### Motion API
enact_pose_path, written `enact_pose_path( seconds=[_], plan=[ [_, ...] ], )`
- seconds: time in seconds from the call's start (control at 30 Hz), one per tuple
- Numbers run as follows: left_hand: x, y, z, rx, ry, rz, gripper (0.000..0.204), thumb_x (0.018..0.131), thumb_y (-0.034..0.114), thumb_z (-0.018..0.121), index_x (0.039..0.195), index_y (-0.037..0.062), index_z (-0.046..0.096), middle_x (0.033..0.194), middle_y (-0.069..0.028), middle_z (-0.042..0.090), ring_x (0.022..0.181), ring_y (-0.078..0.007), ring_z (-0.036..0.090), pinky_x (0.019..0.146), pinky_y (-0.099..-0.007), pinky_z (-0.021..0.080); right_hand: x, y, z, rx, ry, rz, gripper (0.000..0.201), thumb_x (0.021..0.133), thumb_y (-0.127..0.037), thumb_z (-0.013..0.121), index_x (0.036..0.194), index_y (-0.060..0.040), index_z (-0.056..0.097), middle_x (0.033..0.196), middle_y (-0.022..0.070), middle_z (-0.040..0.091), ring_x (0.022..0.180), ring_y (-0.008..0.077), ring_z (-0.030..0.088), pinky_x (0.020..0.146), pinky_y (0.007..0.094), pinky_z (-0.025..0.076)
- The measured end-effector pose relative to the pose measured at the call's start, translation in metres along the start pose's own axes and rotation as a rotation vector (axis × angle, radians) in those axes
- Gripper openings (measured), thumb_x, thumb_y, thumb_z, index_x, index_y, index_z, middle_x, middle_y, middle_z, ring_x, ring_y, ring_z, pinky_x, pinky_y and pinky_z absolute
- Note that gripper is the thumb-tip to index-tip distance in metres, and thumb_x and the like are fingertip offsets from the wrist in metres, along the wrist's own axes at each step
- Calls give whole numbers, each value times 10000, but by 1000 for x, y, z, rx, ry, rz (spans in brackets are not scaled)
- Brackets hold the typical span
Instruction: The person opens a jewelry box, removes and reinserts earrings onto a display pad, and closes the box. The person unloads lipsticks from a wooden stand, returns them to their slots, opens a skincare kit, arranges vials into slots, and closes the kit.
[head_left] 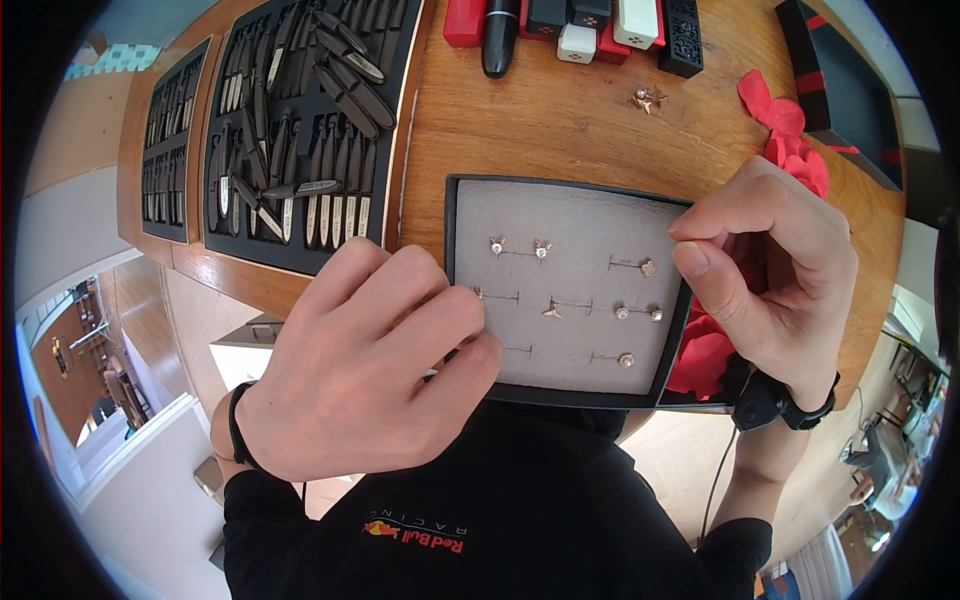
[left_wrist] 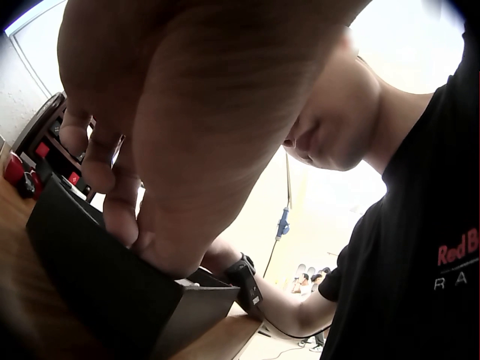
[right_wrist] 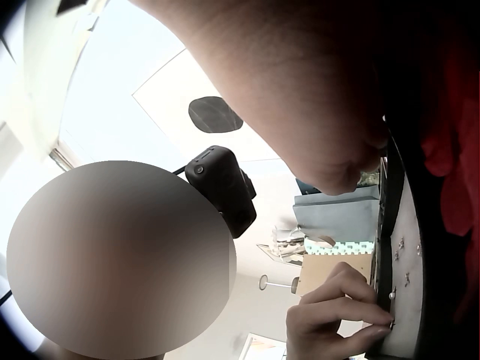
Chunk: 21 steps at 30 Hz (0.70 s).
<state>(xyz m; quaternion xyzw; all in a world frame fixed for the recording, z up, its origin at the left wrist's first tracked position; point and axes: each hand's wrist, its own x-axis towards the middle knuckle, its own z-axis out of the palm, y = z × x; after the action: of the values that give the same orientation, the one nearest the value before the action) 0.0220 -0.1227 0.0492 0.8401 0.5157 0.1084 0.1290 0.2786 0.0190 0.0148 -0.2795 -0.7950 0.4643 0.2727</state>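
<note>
A black box [head_left: 453,225] with a grey pad [head_left: 590,215] holds several small earrings, among them a pair of stone studs [head_left: 541,249] and a flower-shaped one [head_left: 648,268]. My left hand [head_left: 375,365] curls over the box's left side, covering part of the pad. In the right wrist view, thumb and forefinger of this left hand [right_wrist: 334,315] pinch at a tiny earring [right_wrist: 391,323] by the pad. At the right edge, my right hand [head_left: 775,265] is bent with thumb and forefinger tips close together; whether something tiny lies between them cannot be seen.
Wooden trays [head_left: 395,150] of dark slim cases stand at the left on the wooden table [head_left: 560,120]. Small red, black and white boxes [head_left: 636,22] line the back, with a loose earring [head_left: 648,99] nearby. Red petals [head_left: 785,117] and an open black box [head_left: 845,90] lie right.
</note>
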Motion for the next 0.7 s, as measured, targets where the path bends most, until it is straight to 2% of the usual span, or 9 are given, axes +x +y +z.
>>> enact_pose_path(
  seconds=[0.33,0.7],
  plan=[
    [1,-1,0,-6,-29,-23,345,580,124,912,887,98,756,895,-10,615,856,-228,567,723,-383,424,-1,1,0,3,4,-1,113,904,-69,845,954,-17,759,835,40,696,705,97,587,630,227,428],
    [1,-1,1,-13,-4,-44,306,616,104,922,877,104,763,898,-19,631,855,-237,578,720,-387,422,-1,2,-1,-3,-7,-8,113,903,-69,844,959,-14,762,841,37,698,714,94,588,626,226,423]
  ],
)
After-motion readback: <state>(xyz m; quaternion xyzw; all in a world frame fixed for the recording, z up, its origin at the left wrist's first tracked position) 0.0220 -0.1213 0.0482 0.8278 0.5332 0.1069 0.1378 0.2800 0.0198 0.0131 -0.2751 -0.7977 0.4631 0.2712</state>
